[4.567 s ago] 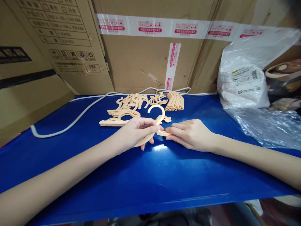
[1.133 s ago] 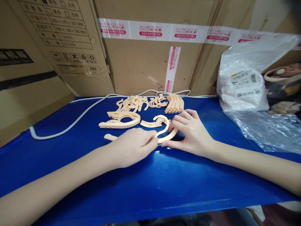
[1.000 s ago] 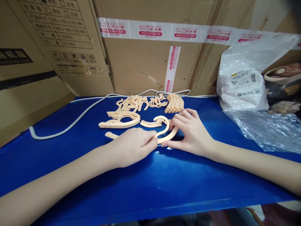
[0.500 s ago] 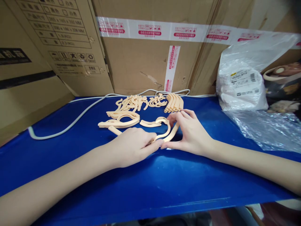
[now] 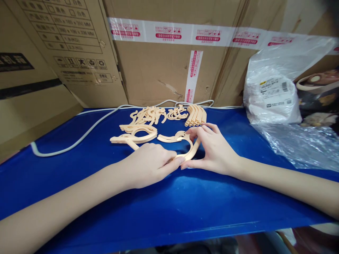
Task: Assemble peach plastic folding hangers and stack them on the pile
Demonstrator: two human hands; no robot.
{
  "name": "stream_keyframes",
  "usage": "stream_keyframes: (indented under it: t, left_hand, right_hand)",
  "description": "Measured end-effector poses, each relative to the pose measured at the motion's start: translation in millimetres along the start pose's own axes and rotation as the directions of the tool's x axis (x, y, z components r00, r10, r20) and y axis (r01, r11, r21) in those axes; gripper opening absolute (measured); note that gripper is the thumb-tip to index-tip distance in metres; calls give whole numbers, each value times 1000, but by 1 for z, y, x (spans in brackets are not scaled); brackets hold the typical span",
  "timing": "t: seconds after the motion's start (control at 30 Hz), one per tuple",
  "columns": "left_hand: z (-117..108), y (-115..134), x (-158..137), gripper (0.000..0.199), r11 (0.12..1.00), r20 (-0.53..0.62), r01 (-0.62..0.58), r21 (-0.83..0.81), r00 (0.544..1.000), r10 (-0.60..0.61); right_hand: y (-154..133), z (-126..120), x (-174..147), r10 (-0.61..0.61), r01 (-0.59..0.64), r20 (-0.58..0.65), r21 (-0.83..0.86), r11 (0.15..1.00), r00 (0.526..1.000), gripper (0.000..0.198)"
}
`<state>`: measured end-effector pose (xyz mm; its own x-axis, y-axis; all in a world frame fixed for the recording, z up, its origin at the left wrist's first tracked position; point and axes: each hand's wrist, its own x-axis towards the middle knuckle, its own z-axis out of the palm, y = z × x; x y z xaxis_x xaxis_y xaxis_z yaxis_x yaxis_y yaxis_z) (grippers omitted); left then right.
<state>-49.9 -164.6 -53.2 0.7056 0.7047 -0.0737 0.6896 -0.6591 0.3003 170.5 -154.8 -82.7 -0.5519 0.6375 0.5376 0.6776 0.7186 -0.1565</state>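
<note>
Low over the blue table, both hands hold a beige plastic folding clothes hanger (image 5: 195, 150). My left hand (image 5: 150, 165) is closed around its middle, thumb and fingers pinching near the base of the curved hook; one hanger arm pokes out on the left. My right hand (image 5: 215, 150) grips the right arm, fingers over its far end and thumb near the middle. The hook curves upward between the hands. My palms hide part of the joint. Just behind lie a few loose curved pieces (image 5: 165, 139) and, to the left, a stack of similar beige hanger parts (image 5: 143, 138).
Farther back sit a jumbled pile of beige pieces (image 5: 149, 114), small hooks (image 5: 176, 113) and a row of curved arms (image 5: 196, 114). A white cable (image 5: 87, 132) runs along the back. Cardboard boxes (image 5: 159, 70) wall the rear; a plastic-wrapped roll (image 5: 272, 95) stands right.
The hanger's hook has turned to the right, closer to the right arm. The left arm's visible end has shifted slightly up. Both hands have stayed nearly in place.
</note>
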Motion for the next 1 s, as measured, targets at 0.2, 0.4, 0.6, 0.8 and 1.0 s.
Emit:
stream_keyframes:
  t: [0.2,0.4,0.6,0.8,1.0]
  left_hand:
    - [-1,0,1,54,1000,-10,-25,8,1000,25]
    - [0,0,-1,55,999,-8,-31,18,999,31]
    - [0,1,-1,55,999,7,-47,25,999,47]
    - [2,0,-3,53,995,18,-53,86,998,52]
    - [2,1,-3,45,989,17,-62,138,998,60]
  right_hand:
    - [-1,-1,0,2,-2,19,-5,1000,1000,72]
    - [-1,-1,1,-13,14,45,-9,1000,999,71]
    - [-2,-2,2,-47,47,22,2,999,999,73]
    - [-1,-2,2,-140,139,-19,-25,990,990,64]
    - [-3,-6,-1,-205,193,-118,-103,976,972,56]
